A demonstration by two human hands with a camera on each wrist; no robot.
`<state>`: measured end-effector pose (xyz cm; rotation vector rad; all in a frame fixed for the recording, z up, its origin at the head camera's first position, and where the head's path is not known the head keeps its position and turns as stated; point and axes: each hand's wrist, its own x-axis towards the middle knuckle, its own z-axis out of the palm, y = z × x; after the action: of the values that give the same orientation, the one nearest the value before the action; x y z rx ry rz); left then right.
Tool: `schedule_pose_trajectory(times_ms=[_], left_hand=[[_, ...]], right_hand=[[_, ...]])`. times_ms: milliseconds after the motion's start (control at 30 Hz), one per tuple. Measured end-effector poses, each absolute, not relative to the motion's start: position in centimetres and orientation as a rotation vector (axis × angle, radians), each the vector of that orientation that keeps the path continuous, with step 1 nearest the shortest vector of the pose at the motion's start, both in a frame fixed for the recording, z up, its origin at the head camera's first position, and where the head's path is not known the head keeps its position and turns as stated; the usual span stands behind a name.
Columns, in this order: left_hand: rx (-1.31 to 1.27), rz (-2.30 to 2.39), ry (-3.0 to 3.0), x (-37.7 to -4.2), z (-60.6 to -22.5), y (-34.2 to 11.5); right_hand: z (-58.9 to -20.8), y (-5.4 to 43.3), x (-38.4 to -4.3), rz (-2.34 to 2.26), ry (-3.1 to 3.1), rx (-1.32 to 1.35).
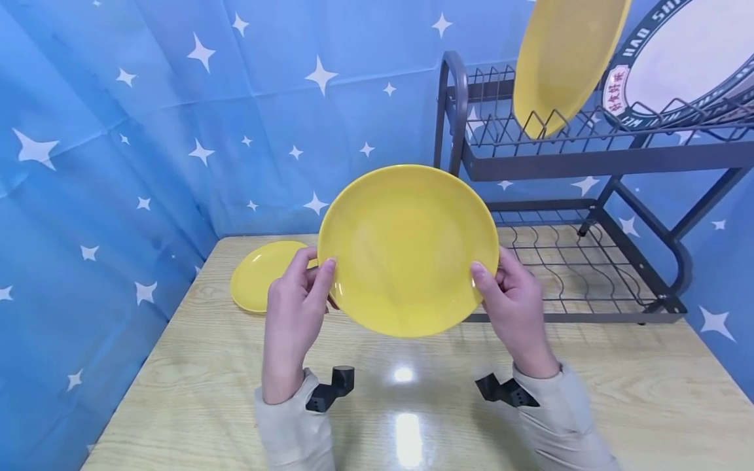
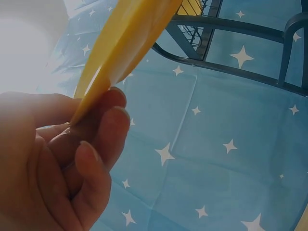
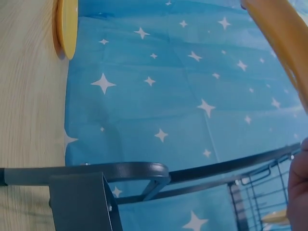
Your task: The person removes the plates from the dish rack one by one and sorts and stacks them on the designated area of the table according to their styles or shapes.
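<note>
Both hands hold up a yellow oval plate (image 1: 406, 248) above the table, its broad face toward the head camera. My left hand (image 1: 299, 307) pinches its left edge, thumb on the front and fingers behind. At the opposite edge my right hand (image 1: 514, 302) grips it the same way. In the left wrist view the plate (image 2: 127, 48) shows nearly edge-on between the thumb and fingers of the left hand (image 2: 72, 149). Only part of the right hand (image 3: 299, 187) enters the right wrist view, beside the plate's edge (image 3: 281, 41).
Another yellow plate (image 1: 259, 278) lies at the table's back left. At the right stands a dark two-tier dish rack (image 1: 589, 160); its upper tier holds an upright yellow plate (image 1: 565, 65) and a white plate with a dark lettered rim (image 1: 689, 59). A starred blue curtain (image 1: 265, 111) hangs behind.
</note>
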<state>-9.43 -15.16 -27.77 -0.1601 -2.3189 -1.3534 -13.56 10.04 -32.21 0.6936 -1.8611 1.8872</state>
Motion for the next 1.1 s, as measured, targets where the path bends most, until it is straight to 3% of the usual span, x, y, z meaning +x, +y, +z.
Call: schedule_pose_trajectory(times_ms=[400, 1100], left_hand=[[-0.135, -1.371, -2.319, -10.8, -30.0, -16.6], [-0.206, -1.747, -2.455, -9.6, -28.1, -16.1]], right_hand=[[-33.1, 9.6, -14.1, 1.898, -1.893, 0.62], [-32.2, 9.1, -13.4, 1.831, -1.98, 0.42]])
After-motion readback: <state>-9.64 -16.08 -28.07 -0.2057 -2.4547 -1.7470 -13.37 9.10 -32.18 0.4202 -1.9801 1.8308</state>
